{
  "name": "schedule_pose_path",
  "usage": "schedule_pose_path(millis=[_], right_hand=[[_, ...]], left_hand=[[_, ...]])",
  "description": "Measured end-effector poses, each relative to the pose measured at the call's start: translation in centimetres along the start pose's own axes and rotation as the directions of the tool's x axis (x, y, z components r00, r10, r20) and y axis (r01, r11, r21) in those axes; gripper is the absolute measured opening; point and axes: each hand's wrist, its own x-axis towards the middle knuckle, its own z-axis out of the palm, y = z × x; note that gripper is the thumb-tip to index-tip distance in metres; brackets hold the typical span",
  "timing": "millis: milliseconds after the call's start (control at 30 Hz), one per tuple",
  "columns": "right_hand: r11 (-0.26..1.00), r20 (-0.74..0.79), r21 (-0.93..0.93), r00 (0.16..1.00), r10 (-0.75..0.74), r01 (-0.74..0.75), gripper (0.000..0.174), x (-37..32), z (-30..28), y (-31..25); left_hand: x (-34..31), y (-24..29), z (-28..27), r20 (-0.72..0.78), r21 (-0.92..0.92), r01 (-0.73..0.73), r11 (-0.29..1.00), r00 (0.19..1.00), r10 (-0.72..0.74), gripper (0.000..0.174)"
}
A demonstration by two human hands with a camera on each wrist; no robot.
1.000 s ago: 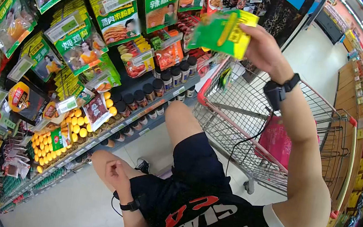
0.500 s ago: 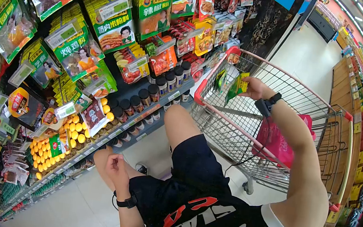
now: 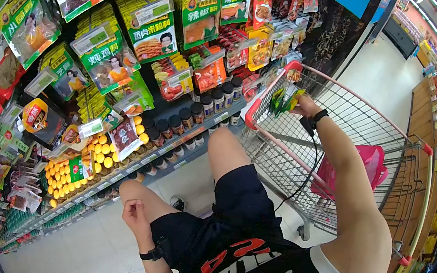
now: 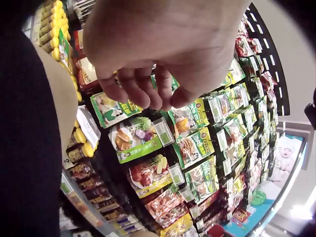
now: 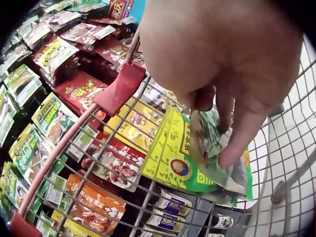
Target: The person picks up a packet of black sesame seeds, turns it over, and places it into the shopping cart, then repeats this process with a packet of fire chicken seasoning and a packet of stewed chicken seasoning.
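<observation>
In the head view my right hand (image 3: 305, 105) reaches into the front corner of a wire shopping cart (image 3: 293, 67). Its thumb and fingers pinch a green seasoning packet (image 5: 237, 177) with a see-through window, plain in the right wrist view. A yellow-and-green packet (image 5: 165, 153) lies right against it, beside the cart's wire wall. My left hand (image 3: 137, 217) hovers over my left thigh with loosely curled fingers and nothing in them. The left wrist view shows those fingers (image 4: 138, 89) bent, with shelf goods behind.
Hanging seasoning packets (image 3: 151, 36) crowd the shelf rack at the left, above small dark-lidded jars (image 3: 197, 112) and yellow-capped bottles (image 3: 105, 156). A pink bag (image 3: 364, 164) lies in the cart's rear part. A black cable (image 3: 308, 178) trails from my right wrist.
My right hand has lowered the green-and-yellow packet from in front of the shelf down into the cart's front corner. The left hand stays over the thigh.
</observation>
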Motion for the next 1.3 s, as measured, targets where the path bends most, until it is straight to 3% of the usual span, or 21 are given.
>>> schedule_pose_path(millis=[67,200,300,433,533,567,833,933,967,1100,1200,1300], right_hand=[[0.998,-0.012,-0.032,0.999,-0.052,0.052,0.027,0.1,0.9,0.3],[0.995,0.092,0.082,0.994,-0.062,0.055,0.032,2.3,1.6,2.1],[0.992,0.031,0.114,0.998,-0.053,0.049,0.032,1.0,3.1,1.6],[0.998,0.012,-0.057,1.000,-0.021,0.021,0.032,2.8,2.4,1.8],[0.998,0.046,-0.042,0.998,0.040,-0.038,0.031,3.2,2.0,1.1],[0.998,0.012,-0.065,1.000,0.024,-0.024,0.025,3.3,2.0,1.1],[0.990,-0.097,-0.122,0.991,-0.087,0.075,0.028,4.3,0.8,1.6],[0.999,-0.022,-0.041,1.000,-0.012,0.011,0.031,7.6,-1.1,2.4],[0.989,-0.004,-0.149,1.000,0.014,-0.015,0.033,9.0,-2.3,2.8],[0.985,-0.106,-0.160,0.993,0.054,-0.070,0.032,7.3,-1.1,1.9],[0.995,-0.087,-0.095,0.995,-0.052,0.043,0.035,7.5,-1.2,2.6],[0.980,-0.168,-0.199,0.985,-0.045,0.011,0.034,6.2,-0.2,1.8]], left_hand=[[-0.1,0.5,-0.1,0.004,-0.001,0.001,1.000,1.000,-0.001,0.013],[0.5,0.0,0.3,0.026,0.010,-0.057,0.998,0.998,0.057,0.012],[0.3,0.3,0.2,0.030,0.006,-0.045,0.999,0.999,0.045,0.011],[-0.2,-0.1,-0.2,0.013,-0.008,-0.033,0.999,0.999,0.033,0.010],[-0.4,-0.6,-0.4,0.022,-0.011,-0.009,1.000,1.000,0.009,0.011],[-0.3,-0.8,-0.5,0.026,-0.012,-0.001,1.000,1.000,0.001,0.011],[0.1,0.2,-0.9,-0.014,-0.028,0.020,0.999,1.000,-0.020,0.011],[0.0,0.0,-1.0,-0.004,-0.025,0.016,1.000,1.000,-0.016,0.012],[0.0,-0.1,-1.1,0.000,-0.024,0.013,1.000,1.000,-0.013,0.012],[0.1,-0.8,-1.1,0.017,-0.044,0.016,0.999,1.000,-0.016,0.011],[0.2,-0.5,-1.1,0.019,-0.031,0.035,0.999,0.999,-0.035,0.011],[0.2,-0.6,-1.1,0.019,-0.029,0.036,0.999,0.999,-0.035,0.010]])
